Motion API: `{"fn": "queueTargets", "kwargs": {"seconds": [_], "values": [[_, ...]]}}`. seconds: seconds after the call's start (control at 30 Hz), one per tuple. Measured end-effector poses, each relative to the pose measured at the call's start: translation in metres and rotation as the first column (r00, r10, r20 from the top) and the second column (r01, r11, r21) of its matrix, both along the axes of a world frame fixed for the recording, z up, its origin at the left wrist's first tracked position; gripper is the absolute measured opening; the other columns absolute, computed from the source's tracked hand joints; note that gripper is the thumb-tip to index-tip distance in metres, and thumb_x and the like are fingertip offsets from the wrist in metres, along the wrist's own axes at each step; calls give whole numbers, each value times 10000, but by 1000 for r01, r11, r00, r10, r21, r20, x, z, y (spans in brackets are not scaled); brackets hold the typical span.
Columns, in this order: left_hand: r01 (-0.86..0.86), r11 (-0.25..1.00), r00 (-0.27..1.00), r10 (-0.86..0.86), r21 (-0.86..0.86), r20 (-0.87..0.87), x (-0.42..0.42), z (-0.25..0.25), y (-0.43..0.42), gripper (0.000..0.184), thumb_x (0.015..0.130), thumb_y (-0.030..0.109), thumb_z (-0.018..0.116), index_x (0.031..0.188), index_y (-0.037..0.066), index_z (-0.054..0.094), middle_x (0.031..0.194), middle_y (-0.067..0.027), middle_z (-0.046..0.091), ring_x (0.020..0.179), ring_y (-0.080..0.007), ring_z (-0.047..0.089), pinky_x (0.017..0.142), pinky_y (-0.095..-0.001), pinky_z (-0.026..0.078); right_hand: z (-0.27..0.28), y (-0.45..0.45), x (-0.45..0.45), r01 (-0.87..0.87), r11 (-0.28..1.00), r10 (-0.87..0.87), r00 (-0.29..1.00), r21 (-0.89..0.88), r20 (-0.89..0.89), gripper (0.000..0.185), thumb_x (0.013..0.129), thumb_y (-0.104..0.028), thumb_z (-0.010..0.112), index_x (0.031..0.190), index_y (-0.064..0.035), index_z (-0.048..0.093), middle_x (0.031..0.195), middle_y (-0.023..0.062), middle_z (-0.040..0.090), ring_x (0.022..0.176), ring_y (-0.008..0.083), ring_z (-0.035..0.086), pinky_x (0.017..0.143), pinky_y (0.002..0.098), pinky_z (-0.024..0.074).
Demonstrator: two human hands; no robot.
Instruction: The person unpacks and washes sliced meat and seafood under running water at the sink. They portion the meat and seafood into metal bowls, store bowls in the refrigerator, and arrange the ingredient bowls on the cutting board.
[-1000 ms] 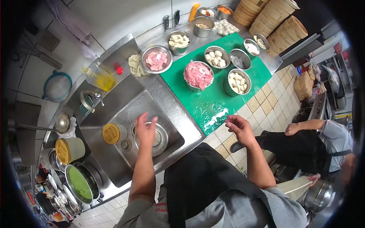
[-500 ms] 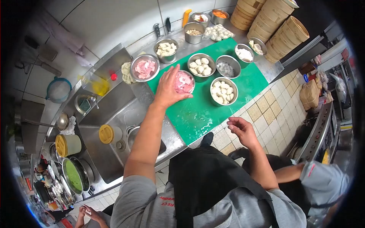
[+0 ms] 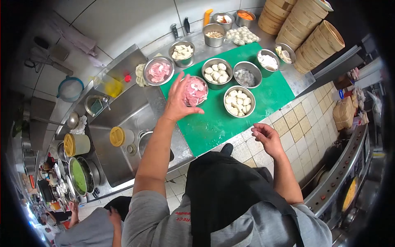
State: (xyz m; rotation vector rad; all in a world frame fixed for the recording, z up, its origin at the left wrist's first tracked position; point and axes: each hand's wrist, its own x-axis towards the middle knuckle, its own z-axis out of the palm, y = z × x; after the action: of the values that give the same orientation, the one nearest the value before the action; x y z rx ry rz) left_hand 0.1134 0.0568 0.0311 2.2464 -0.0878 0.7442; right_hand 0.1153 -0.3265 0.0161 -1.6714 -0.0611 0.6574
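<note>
Left hand [image 3: 177, 103]: thumb and fingers spread apart, likely to span meat bowl [image 3: 196, 91] on green board's [image 3: 210, 132] left part; can't tell whether you touch it. Your right hand [image 3: 268, 139]: beyond board's near edge, clear of bowls, fingers curled; can't tell if tips meet.

Place: restaurant-type kitchen | steel sink [image 3: 117, 148] sitting beside green board [image 3: 242, 96] bearing bowls of raw meat and dough-like pieces | bamboo steamers [image 3: 314, 45] standing stacked | co-worker [image 3: 92, 226] working nearby | metal range [image 3: 337, 181], probably a stove, lining the right side
</note>
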Motion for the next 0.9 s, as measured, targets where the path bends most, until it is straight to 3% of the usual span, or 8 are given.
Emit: {"fn": "queueTargets", "kwargs": {"seconds": [0.07, 0.3, 0.4, 0.47, 0.53, 0.67, 0.73, 0.9], "values": [[111, 982, 987, -91, 154, -131, 0, -17, 13, 1181, 462, 468, 928, 1449, 76, 411, 1464, -159, 448, 1373, -394, 377, 1133, -499, 330, -2, 0, -3, 2, 1000, -3, 1000, -20, -19, 330, 933, -89, 652, 1241, 10, 584, 1074, 75, 673, 963, 131, 622, 815, 272, 509], [24, 998, 993, -16, 64, -116, 8, -27, 7, 745, 636, 302, 886, 1294, 113, 592, 1389, -116, 530, 1358, -375, 409, 1115, -486, 363, -8, 11, -11, -38, 998, 37, 999, -59, -17, 326, 952, -127, 641, 1251, -15, 578, 1088, 55, 676, 952, 137, 634, 805, 285, 516], [1, 997, 993, 9, 80, -116, 7, -27, 5, 709, 648, 281, 880, 1277, 109, 604, 1365, -109, 553, 1351, -382, 416, 1110, -487, 369, -4, 19, -14, -41, 997, 39, 999, -61, -33, 318, 957, -125, 633, 1250, -16, 579, 1093, 53, 676, 956, 138, 635, 806, 290, 517], [8, 992, 991, 9, 126, -133, 3, -25, 3, 795, 640, 298, 887, 1333, 100, 551, 1418, -148, 492, 1360, -388, 399, 1117, -481, 360, -6, 17, -9, -56, 997, 55, 998, -50, -26, 320, 956, -125, 633, 1251, -15, 578, 1093, 53, 677, 962, 141, 635, 806, 293, 517], [-84, 991, 996, 82, -106, -22, -13, -16, -6, 889, 649, 301, 894, 1397, 77, 468, 1481, -206, 392, 1377, -390, 372, 1123, -473, 348, -9, 16, 0, -75, 995, 74, 997, -69, -25, 322, 952, -131, 640, 1246, -17, 579, 1090, 55, 678, 958, 141, 635, 804, 293, 517], [-308, 939, 950, 313, -153, 5, -47, -28, -20, 929, 677, 291, 889, 1434, 61, 402, 1515, -245, 313, 1385, -386, 359, 1122, -466, 342, -10, 1, 28, -96, 992, 94, 995, -78, -32, 327, 946, -137, 648, 1243, -20, 579, 1084, 56, 680, 950, 140, 634, 798, 292, 516], [-395, 894, 915, 403, -209, -4, -62, -36, -36, 787, 736, 239, 856, 1396, 67, 464, 1510, -217, 346, 1389, -353, 357, 1127, -457, 325, -10, -8, 48, -81, 994, 80, 997, -71, -20, 332, 923, -151, 684, 1216, -16, 605, 1014, 18, 680, 882, 100, 612, 757, 258, 496], [-390, 911, 920, 379, -136, -98, -69, -44, -81, 651, 732, 222, 853, 1287, 77, 546, 1501, -222, 350, 1359, -378, 390, 1085, -474, 371, -7, -38, 105, -97, 991, 102, 993, -91, 55, 345, 926, -169, 683, 1217, -4, 600, 1033, 45, 682, 873, 109, 619, 737, 262, 503]]}}
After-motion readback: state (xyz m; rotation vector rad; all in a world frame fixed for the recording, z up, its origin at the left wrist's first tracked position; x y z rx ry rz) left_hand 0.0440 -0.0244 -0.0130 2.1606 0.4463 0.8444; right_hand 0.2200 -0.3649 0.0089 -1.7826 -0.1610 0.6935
